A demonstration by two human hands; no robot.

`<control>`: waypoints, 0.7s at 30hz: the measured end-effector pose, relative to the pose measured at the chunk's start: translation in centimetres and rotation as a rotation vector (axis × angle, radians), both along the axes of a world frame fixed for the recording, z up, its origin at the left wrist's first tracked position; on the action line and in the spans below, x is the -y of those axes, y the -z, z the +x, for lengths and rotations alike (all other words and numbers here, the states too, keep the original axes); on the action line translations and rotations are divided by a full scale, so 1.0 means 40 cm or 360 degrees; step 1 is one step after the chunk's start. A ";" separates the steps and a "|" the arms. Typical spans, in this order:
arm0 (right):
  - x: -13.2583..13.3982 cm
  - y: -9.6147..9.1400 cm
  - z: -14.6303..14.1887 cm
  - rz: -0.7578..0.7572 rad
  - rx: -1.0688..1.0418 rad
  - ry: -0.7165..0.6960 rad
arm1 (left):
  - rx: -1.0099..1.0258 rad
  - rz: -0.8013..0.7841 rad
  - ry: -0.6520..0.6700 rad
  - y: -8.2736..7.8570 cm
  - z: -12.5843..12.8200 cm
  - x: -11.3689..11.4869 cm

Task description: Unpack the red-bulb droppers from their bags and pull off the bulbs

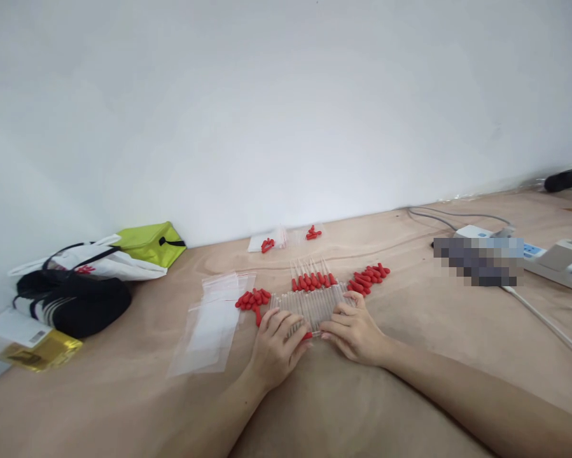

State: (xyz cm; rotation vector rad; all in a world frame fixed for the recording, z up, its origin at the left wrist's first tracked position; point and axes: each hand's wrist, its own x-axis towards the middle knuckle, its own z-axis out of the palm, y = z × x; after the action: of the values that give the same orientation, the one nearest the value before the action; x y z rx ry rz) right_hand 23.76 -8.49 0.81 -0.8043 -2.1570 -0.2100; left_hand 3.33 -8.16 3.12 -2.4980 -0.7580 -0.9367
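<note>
A row of clear glass tubes [309, 305] lies on the tan table in front of me. My left hand [277, 346] rests on the row's near left end, fingers curled, with a red rubber cap [306, 335] at its fingertips. My right hand [355, 331] lies on the near right end, fingers curled onto the tubes. Piles of loose red caps sit left [252, 299] and right [368, 278] of the row. Behind it lie several finished droppers with red caps [313, 280].
A stack of clear zip bags [212, 321] lies left of my hands. Two small filled bags [286, 238] lie by the wall. Cloth bags, green, white and black [90, 273], sit far left. Power strips and cables [543, 261] lie right.
</note>
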 end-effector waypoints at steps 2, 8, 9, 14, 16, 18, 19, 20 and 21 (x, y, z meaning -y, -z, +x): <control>0.006 -0.004 -0.004 0.0029 0.0005 -0.0026 | -0.0020 -0.0021 0.0051 0.003 -0.001 0.000; 0.012 -0.011 -0.002 0.0063 0.0016 -0.0011 | -0.0028 -0.0057 0.0046 0.009 -0.007 -0.002; 0.012 -0.011 0.000 0.0068 0.0024 -0.0007 | -0.0028 -0.0058 0.0045 0.009 -0.008 -0.002; 0.014 -0.011 0.002 0.0101 0.0033 -0.0012 | -0.0035 -0.0048 0.0073 0.009 -0.010 -0.004; 0.014 -0.010 0.000 0.0100 0.0032 -0.0012 | -0.0039 -0.0052 0.0074 0.011 -0.010 -0.004; 0.015 -0.008 0.000 0.0099 0.0034 -0.0014 | -0.0043 -0.0064 0.0079 0.012 -0.013 -0.003; 0.015 -0.007 0.002 0.0095 0.0037 -0.0018 | -0.0042 -0.0072 0.0086 0.011 -0.015 -0.002; 0.015 -0.005 0.005 0.0085 0.0036 -0.0025 | -0.0037 -0.0078 0.0095 0.009 -0.020 0.000; 0.014 -0.003 0.010 0.0070 0.0022 -0.0024 | -0.0024 -0.0085 0.0094 0.006 -0.027 0.000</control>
State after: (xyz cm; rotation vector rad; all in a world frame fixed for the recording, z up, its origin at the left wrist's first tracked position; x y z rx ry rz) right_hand 24.14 -9.06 0.93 -0.7635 -2.1633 -0.2551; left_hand 2.25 -8.16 2.87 -2.5836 -0.7171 -0.9277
